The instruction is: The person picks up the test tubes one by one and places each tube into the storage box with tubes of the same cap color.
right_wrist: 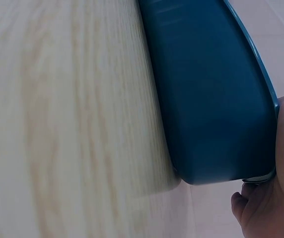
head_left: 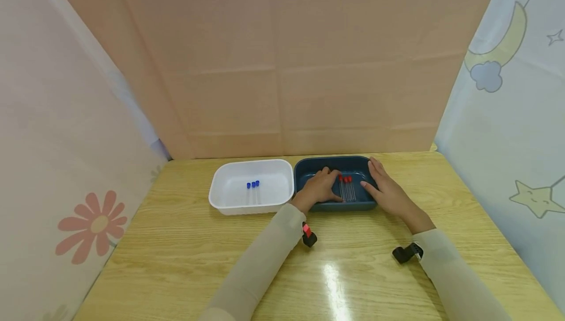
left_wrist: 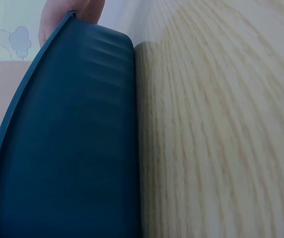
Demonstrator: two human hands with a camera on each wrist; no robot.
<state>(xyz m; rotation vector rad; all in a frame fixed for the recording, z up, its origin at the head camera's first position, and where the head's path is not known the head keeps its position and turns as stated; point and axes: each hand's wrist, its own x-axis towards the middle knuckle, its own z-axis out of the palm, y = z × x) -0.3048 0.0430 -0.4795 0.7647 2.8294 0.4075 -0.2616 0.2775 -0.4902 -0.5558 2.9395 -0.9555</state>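
Note:
In the head view, my left hand [head_left: 319, 186] reaches into a dark blue tray [head_left: 335, 206]. Its index finger and thumb span the leftmost of three red-capped clear tubes [head_left: 348, 189], one near the cap and the other near the lower end. The tubes lie side by side on the tray's floor. At the tray's right end, my right hand [head_left: 388, 191] grips the rim, thumb inside and fingers along the outer wall. In the right wrist view, the right hand [right_wrist: 276, 203] holds that corner of the tray [right_wrist: 216, 99]. The left hand's fingertips are hidden in the left wrist view.
A white tray [head_left: 226, 210] stands directly left of the blue one, with three blue-capped tubes [head_left: 253, 193] lying in it. Both trays are on a wood-grain table [head_left: 185, 252], close to a tan backdrop [head_left: 229, 90]. Printed cloths hang at both sides.

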